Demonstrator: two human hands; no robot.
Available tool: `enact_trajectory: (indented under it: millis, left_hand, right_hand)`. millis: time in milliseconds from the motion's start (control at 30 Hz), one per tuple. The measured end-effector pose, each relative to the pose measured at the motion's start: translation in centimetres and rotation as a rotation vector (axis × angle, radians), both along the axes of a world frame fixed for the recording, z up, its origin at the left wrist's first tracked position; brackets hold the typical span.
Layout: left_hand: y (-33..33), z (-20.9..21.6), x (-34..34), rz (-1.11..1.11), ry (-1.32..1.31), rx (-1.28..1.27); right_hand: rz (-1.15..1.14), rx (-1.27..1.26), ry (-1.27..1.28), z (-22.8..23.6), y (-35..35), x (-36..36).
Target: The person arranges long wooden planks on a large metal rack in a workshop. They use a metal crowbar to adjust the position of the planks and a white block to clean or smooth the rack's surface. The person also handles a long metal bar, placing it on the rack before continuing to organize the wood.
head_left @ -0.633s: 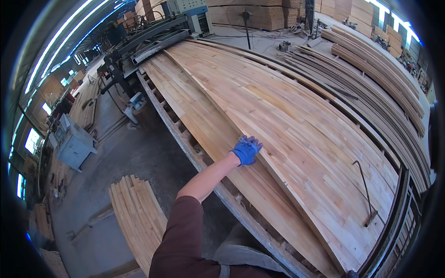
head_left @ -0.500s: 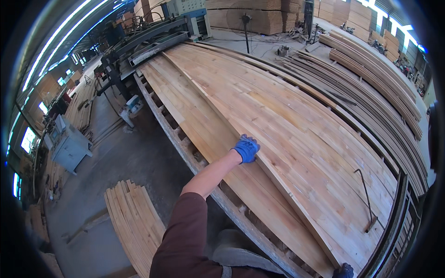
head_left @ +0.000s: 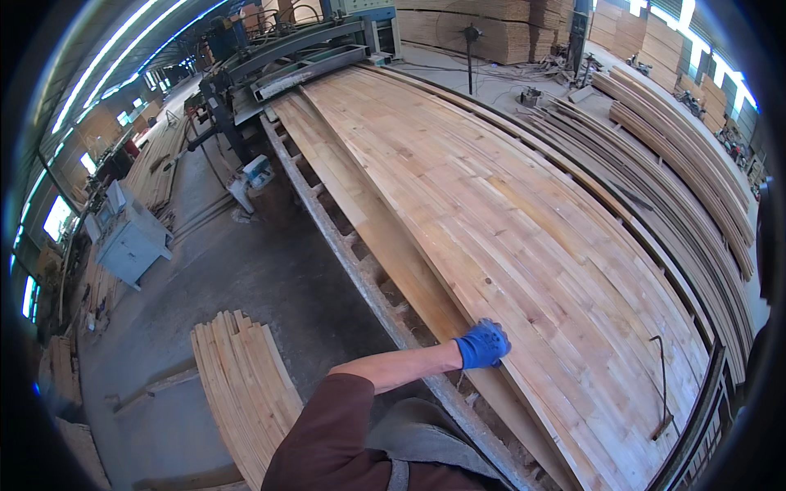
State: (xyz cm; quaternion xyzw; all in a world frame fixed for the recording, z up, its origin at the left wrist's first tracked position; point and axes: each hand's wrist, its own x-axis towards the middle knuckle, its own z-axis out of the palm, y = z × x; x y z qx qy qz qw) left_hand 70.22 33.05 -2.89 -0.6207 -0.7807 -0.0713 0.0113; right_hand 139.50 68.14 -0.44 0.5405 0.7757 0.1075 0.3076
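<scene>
My left hand (head_left: 483, 344), in a blue glove, is closed over the near-left edge of a long wooden panel (head_left: 524, 245) made of many joined strips. Its fingers curl around the raised edge strip, and the fingertips are partly hidden. Beside and below that edge, a flat wooden board (head_left: 385, 225) runs lengthwise along the machine bed. A thin bent metal rod (head_left: 661, 380) lies on the panel at the right. My right hand is out of the picture.
A metal frame rail (head_left: 352, 270) borders the bed on my side. At its far end stands a press machine (head_left: 311, 69). Stacked strips (head_left: 246, 385) lie low at the left, near a grey cabinet (head_left: 135, 245). Long timber piles (head_left: 688, 155) line the right.
My left hand has come nearer to me along the edge strip. My right hand, earlier at the panel's near corner, has left the picture. The view has shifted a little.
</scene>
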Motion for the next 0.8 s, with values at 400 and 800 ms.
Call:
enact_trajectory:
  millis: [400, 800]
  left_hand:
    - [-1.2, 0.7, 0.4, 0.046, -0.012, -0.039]
    - [-20.9, 4.1, -14.9, 0.172, -0.183, 0.332]
  right_hand:
    - [0.088, -0.137, 0.113, 1.4, -4.3, -6.0]
    - [0.749, -0.372, 0.953, -1.1, -25.1, -58.4]
